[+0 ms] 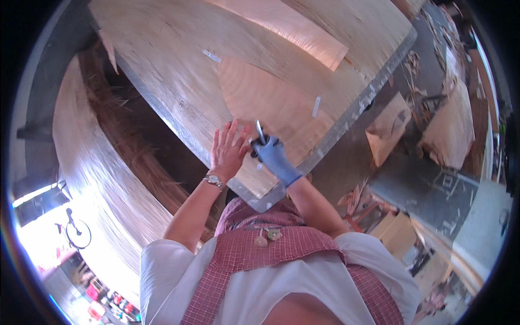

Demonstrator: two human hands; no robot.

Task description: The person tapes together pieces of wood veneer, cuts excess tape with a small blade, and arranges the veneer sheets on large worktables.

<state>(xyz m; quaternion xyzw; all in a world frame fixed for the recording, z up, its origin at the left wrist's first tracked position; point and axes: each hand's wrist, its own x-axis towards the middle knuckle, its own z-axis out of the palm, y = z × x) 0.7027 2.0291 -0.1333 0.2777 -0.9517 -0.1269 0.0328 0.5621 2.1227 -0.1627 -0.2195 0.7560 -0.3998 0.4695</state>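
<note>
My bare left hand (228,148) lies with fingers spread on a wood veneer sheet on the bench, a watch at its wrist. Close to its right, my right hand (271,151), in a blue and black work glove, grips a knife (260,129) whose blade points away from me. Beneath and beyond both hands is a reddish veneer piece (264,89) on the paler sheet (170,53). Short strips of tape (316,106) lie at its edges, one of them (212,56) at its far left corner. Farther off rests a long reddish veneer strip (300,36).
The bench's grey edge (353,105) runs along the right. At left stands a large stack of veneer sheets (105,162) with ragged edges. Veneer offcuts (388,126) and a dark board (426,191) lie at right, a cardboard box (394,233) below them.
</note>
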